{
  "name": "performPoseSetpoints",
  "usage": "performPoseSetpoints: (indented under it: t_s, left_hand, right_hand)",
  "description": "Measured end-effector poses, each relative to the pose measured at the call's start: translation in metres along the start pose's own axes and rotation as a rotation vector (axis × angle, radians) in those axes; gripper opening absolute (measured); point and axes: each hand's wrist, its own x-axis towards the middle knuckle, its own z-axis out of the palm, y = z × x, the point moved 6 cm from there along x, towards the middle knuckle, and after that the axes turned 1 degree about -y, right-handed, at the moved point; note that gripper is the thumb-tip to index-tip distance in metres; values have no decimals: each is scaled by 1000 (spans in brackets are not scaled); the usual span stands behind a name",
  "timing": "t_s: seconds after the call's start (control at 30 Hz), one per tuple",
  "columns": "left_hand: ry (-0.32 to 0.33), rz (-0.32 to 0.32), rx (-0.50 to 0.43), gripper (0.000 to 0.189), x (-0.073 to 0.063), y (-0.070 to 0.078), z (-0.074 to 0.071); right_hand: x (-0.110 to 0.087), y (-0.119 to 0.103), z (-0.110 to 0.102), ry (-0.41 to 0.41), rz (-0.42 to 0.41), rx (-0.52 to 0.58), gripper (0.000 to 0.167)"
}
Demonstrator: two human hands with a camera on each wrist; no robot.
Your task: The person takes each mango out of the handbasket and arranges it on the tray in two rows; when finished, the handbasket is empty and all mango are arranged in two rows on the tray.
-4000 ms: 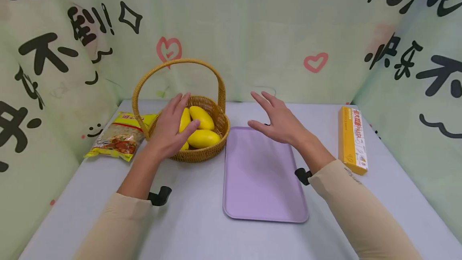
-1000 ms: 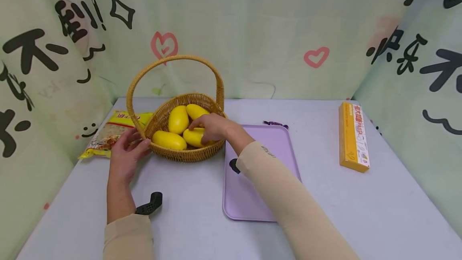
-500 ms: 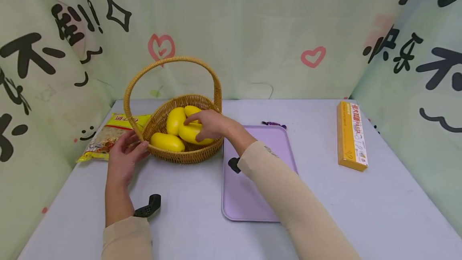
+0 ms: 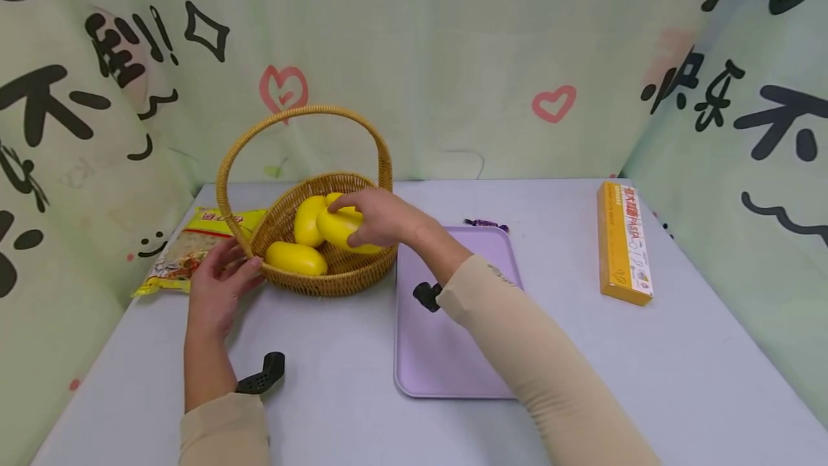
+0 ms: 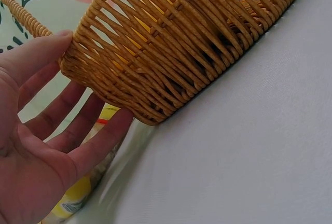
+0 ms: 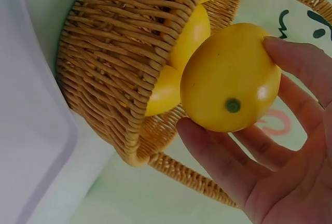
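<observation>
My right hand [image 4: 382, 218] holds a yellow mango [image 4: 339, 225] by its sides, thumb on one side and fingers on the other. In the right wrist view this mango [image 6: 228, 79] shows a green stem end and is raised above the basket rim. Several other mangoes, such as one mango [image 4: 296, 259] at the front left, lie in the wicker basket [image 4: 336, 286]. My left hand [image 4: 218, 282] grips the basket's left end. In the left wrist view its thumb presses the rim of the basket [image 5: 171, 42], with the fingers against the side and underside.
A purple tray [image 4: 446, 351] lies right of the basket, under my right forearm. Behind it is a small dark purple item [image 4: 485, 223]. A yellow food packet [image 4: 194, 247] lies left of the basket; a pasta box [image 4: 624, 243] stands far right. The basket handle arches overhead.
Both hands hovered apart from things at first. Since then the left hand took the basket's end, and the right hand reached in, gripped a mango and lifted it slightly.
</observation>
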Motion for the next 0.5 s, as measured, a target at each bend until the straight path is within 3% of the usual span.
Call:
performPoseSetpoints:
  t_s: [0.5]
  left_hand:
    - [6,-6,7,68,-2,1,0]
  right_hand:
    - [-25,7,-22,110,37,16,59]
